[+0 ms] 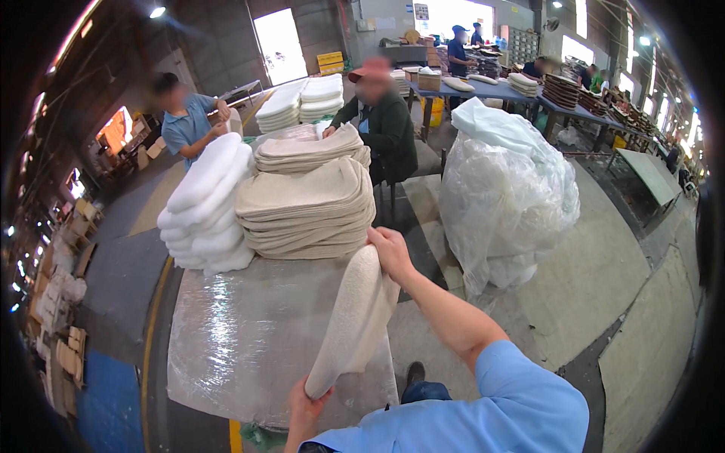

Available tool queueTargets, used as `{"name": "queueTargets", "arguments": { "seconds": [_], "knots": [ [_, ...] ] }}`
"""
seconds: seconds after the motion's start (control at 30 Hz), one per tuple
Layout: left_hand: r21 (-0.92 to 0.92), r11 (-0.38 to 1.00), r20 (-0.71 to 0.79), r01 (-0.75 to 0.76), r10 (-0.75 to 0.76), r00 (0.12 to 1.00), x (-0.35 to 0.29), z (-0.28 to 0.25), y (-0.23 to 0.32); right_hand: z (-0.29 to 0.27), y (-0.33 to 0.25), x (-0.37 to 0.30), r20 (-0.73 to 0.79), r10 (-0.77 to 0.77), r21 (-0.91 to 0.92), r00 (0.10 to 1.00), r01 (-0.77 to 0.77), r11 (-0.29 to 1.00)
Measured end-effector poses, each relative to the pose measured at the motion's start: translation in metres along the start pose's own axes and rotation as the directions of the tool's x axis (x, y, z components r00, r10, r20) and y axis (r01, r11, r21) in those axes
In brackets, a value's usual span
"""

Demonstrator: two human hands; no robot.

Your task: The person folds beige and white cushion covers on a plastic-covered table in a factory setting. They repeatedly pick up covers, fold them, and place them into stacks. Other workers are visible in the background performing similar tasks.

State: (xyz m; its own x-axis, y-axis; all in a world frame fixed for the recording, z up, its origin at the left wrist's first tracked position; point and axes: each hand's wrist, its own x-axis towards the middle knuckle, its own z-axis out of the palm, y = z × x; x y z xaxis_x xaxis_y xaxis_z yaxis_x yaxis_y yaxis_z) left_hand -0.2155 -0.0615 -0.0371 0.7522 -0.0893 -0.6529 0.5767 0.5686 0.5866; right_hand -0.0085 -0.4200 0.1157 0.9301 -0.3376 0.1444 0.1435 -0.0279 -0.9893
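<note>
A long, pale beige fabric piece (353, 313) hangs slanted between my hands, above the right edge of the plastic-covered table (226, 355). At its upper end my right hand (391, 253) is closed on the edge, thumb and fingers pinching it. Lower down, near the front of the table, my left hand (308, 402) grips the bottom end. Just beyond stands a tall stack of beige fabric pieces (306, 208) with rounded corners. Beside it on the left leans a pile of thick white padding pieces (208, 200).
On the right a big clear plastic bag (506, 196) of white material stands on the floor. A person in a dark jacket and red cap (389, 140) sits beyond the stacks. Another in blue (189, 121) stands at the far left. Blue tables (491, 90) bear more stacks behind.
</note>
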Motion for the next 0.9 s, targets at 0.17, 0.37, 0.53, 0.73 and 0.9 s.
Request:
{"name": "queueTargets", "arguments": {
  "seconds": [0.17, 0.37, 0.53, 0.73, 0.9],
  "knots": [
    [-0.118, 0.993, -0.056, -0.014, 0.007, 0.998, 0.035, 0.047, 0.002, 0.007, -0.043, 0.012, -0.074, -0.185, 0.009, 0.98, 0.186, 0.982],
    [0.039, 0.975, 0.027, -0.217, 0.216, 0.976, 0.036, 0.076, 0.008, 0.015, -0.062, 0.007, -0.118, -0.244, -0.022, 0.963, 0.243, 0.97],
    [0.409, 0.557, 0.44, -0.723, 0.573, 0.691, -0.023, 0.13, 0.022, 0.006, -0.056, 0.009, -0.181, -0.246, -0.153, 0.952, 0.22, 0.964],
    [0.518, -0.047, 0.656, -0.854, 0.663, 0.362, -0.09, 0.201, 0.087, 0.041, -0.076, -0.02, -0.067, -0.287, -0.125, 0.955, 0.278, 0.953],
    [0.5, 0.008, 0.654, -0.866, 0.653, 0.383, -0.092, 0.209, 0.094, 0.042, -0.079, -0.037, -0.027, -0.376, -0.205, 0.926, 0.363, 0.909]
  ]
}}
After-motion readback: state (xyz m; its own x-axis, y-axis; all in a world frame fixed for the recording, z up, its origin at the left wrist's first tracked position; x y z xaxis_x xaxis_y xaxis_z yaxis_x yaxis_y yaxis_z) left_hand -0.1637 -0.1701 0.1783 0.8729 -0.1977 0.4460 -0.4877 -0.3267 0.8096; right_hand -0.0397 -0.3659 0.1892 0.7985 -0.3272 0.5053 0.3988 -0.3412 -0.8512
